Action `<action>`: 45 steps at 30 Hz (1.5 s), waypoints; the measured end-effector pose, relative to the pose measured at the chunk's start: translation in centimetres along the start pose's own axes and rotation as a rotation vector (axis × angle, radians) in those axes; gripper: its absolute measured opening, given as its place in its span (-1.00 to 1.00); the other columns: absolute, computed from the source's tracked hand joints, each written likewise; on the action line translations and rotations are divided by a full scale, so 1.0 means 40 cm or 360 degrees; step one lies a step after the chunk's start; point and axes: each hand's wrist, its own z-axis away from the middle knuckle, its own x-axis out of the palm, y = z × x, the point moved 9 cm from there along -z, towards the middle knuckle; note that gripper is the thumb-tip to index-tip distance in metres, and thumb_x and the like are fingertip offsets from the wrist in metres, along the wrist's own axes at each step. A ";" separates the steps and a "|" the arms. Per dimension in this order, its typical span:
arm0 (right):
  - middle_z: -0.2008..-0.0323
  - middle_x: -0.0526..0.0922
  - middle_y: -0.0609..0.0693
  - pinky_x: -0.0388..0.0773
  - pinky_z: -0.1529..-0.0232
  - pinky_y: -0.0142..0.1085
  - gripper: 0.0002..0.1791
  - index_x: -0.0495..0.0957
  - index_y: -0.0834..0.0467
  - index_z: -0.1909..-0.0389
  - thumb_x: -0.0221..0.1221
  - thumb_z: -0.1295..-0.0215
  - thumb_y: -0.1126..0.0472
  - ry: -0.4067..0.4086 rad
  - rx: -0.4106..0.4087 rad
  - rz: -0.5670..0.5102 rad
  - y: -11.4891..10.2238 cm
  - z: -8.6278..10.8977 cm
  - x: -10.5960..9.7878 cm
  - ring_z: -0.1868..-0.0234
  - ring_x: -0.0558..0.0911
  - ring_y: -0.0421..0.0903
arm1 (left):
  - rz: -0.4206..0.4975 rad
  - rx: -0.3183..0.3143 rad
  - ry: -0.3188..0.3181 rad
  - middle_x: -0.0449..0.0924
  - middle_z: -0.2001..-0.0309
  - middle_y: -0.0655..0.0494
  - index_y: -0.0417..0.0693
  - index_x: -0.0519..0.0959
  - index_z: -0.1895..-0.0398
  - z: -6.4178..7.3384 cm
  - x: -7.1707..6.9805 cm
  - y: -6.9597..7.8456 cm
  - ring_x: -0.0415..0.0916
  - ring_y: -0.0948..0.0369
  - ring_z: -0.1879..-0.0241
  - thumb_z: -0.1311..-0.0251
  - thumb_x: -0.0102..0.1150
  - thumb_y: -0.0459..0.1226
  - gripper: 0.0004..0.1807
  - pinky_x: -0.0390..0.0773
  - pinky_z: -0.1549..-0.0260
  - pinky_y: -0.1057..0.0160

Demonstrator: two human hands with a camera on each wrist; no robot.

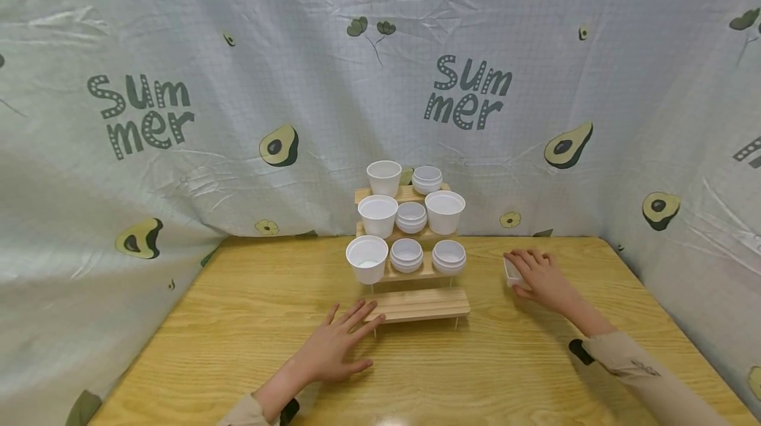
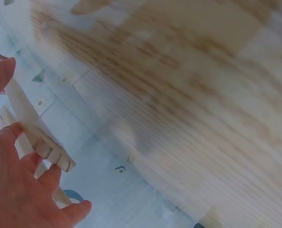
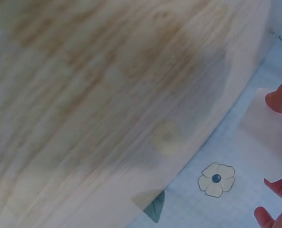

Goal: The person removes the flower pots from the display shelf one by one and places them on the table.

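Cloth (image 1: pixel 357 96) at twelve o'clock behind the wooden table (image 1: pixel 255 294); left hand (image 1: pixel 337 350) spread, stand's (image 1: pixel 419 304) seven; right hand (image 1: pixel 540 282) pinching white tub (image 1: pixel 510 273), stand's three.

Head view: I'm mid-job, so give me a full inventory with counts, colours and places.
Stand: one, light wood, four steps, mid-table
Tall cups: four, white, one on the top step, two on the second, one on the third
Small tubs: four, white, one on the top step, one on the second, two on the third
Box: one, white, in the right hand, right of the stand
Table: one, yellow-brown wood, underneath
Cloth: pale grey, avocado and "summer" prints, behind and at the sides
Wristbands: two, black, one per wrist
Sleeves: two, beige
Left hand: one, at the lowest step's left end
Right hand: one, holding the box
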 end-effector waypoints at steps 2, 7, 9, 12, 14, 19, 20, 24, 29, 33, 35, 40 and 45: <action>0.06 0.45 0.12 0.26 0.32 0.00 -0.27 0.37 0.23 -0.05 0.38 0.24 0.13 -0.0022 0.0011 0.0013 0.006 -0.005 0.011 0.09 0.39 0.12 | -0.0006 0.0004 -0.0005 0.09 -0.35 -0.01 0.12 0.14 -0.33 -0.001 -0.001 0.001 0.12 0.01 -0.31 -0.02 0.10 0.11 -0.21 0.24 -0.03 -0.27; 0.05 0.45 0.10 0.24 0.29 0.00 -0.30 0.37 0.21 -0.07 0.37 0.18 0.14 -0.0091 0.0064 -0.0002 0.022 -0.026 0.041 0.06 0.41 0.12 | -0.0008 -0.0001 -0.0022 0.07 -0.36 -0.01 0.12 0.13 -0.33 -0.005 -0.005 -0.002 0.10 0.01 -0.32 -0.03 0.09 0.12 -0.22 0.23 -0.04 -0.27; 0.03 0.46 0.10 0.25 0.26 0.03 -0.32 0.37 0.19 -0.08 0.35 0.15 0.14 -0.0131 0.0088 -0.0018 0.026 -0.035 0.053 0.03 0.41 0.12 | -0.0007 -0.0006 -0.0029 0.07 -0.36 0.00 0.12 0.13 -0.34 -0.005 -0.005 -0.003 0.09 0.02 -0.32 -0.04 0.08 0.12 -0.22 0.22 -0.05 -0.27; 0.00 0.45 0.10 0.24 0.22 0.08 -0.34 0.37 0.19 -0.11 0.33 0.08 0.13 -0.0194 0.0118 -0.0053 0.029 -0.044 0.071 0.01 0.40 0.13 | -0.0004 -0.0007 -0.0030 0.07 -0.36 0.00 0.12 0.13 -0.33 -0.004 -0.006 -0.001 0.09 0.01 -0.32 -0.04 0.08 0.12 -0.22 0.23 -0.04 -0.27; -0.01 0.46 0.10 0.26 0.19 0.12 -0.34 0.36 0.19 -0.12 0.31 0.06 0.12 -0.0227 0.0127 -0.0051 0.029 -0.049 0.079 -0.01 0.41 0.13 | 0.0004 -0.0011 -0.0029 0.07 -0.36 0.00 0.12 0.13 -0.33 -0.002 -0.005 0.000 0.09 0.01 -0.32 -0.03 0.08 0.12 -0.22 0.23 -0.04 -0.27; -0.05 0.45 0.11 0.30 0.13 0.18 -0.35 0.33 0.18 -0.16 0.27 -0.01 0.09 -0.0293 0.0142 0.0005 0.029 -0.062 0.094 -0.05 0.41 0.12 | 0.0022 -0.0024 -0.0040 0.06 -0.36 0.00 0.13 0.12 -0.34 0.002 -0.001 -0.001 0.08 0.01 -0.33 -0.04 0.08 0.13 -0.22 0.21 -0.05 -0.28; -0.06 0.45 0.11 0.31 0.13 0.19 -0.36 0.33 0.18 -0.16 0.26 -0.03 0.09 -0.0304 0.0142 0.0023 0.029 -0.065 0.097 -0.06 0.41 0.12 | 0.0025 -0.0027 -0.0045 0.05 -0.37 0.00 0.14 0.11 -0.34 0.002 0.001 -0.001 0.07 0.01 -0.33 -0.04 0.08 0.13 -0.21 0.21 -0.05 -0.28; -0.06 0.45 0.12 0.31 0.15 0.19 -0.36 0.32 0.19 -0.16 0.26 -0.03 0.11 -0.0307 0.0145 0.0045 0.029 -0.075 0.104 -0.06 0.42 0.12 | 0.0026 -0.0034 -0.0053 0.04 -0.37 0.01 0.14 0.10 -0.35 0.002 0.004 -0.003 0.06 0.01 -0.33 -0.04 0.07 0.13 -0.21 0.21 -0.06 -0.27; -0.05 0.44 0.13 0.29 0.18 0.19 -0.35 0.32 0.21 -0.16 0.26 -0.02 0.13 -0.0306 0.0164 0.0066 0.033 -0.086 0.110 -0.05 0.43 0.12 | 0.0039 -0.0034 -0.0055 0.05 -0.37 0.00 0.13 0.11 -0.34 -0.001 0.000 -0.001 0.06 0.01 -0.33 -0.04 0.08 0.12 -0.21 0.20 -0.06 -0.27; -0.03 0.45 0.12 0.32 0.18 0.19 -0.35 0.33 0.21 -0.15 0.27 0.00 0.12 -0.0325 0.0162 0.0130 0.034 -0.091 0.115 -0.05 0.44 0.10 | 0.0046 -0.0037 -0.0069 0.04 -0.37 0.00 0.12 0.11 -0.34 -0.003 0.000 -0.001 0.06 0.01 -0.33 -0.04 0.08 0.12 -0.21 0.19 -0.07 -0.27; -0.03 0.45 0.12 0.33 0.19 0.20 -0.36 0.34 0.21 -0.14 0.27 0.00 0.11 -0.0337 0.0158 0.0152 0.034 -0.092 0.117 -0.05 0.45 0.10 | 0.0042 -0.0040 -0.0080 0.03 -0.37 0.01 0.13 0.11 -0.34 -0.003 0.002 -0.002 0.05 0.02 -0.34 -0.05 0.07 0.13 -0.21 0.18 -0.08 -0.27; -0.07 0.43 0.12 0.32 0.14 0.22 -0.36 0.32 0.20 -0.16 0.25 -0.04 0.09 -0.0412 0.0179 0.0156 0.037 -0.090 0.127 -0.08 0.43 0.10 | 0.0036 -0.0043 -0.0099 0.01 -0.38 0.03 0.15 0.09 -0.35 -0.005 0.005 -0.004 0.02 0.03 -0.35 -0.05 0.05 0.14 -0.21 0.16 -0.09 -0.27; -0.11 0.41 0.13 0.30 0.08 0.24 -0.38 0.30 0.20 -0.18 0.21 -0.09 0.09 -0.0500 0.0205 0.0127 0.038 -0.084 0.141 -0.11 0.40 0.11 | 0.0027 -0.0034 -0.0080 0.03 -0.38 0.02 0.14 0.10 -0.35 -0.003 0.004 -0.003 0.04 0.03 -0.34 -0.04 0.06 0.14 -0.21 0.17 -0.09 -0.27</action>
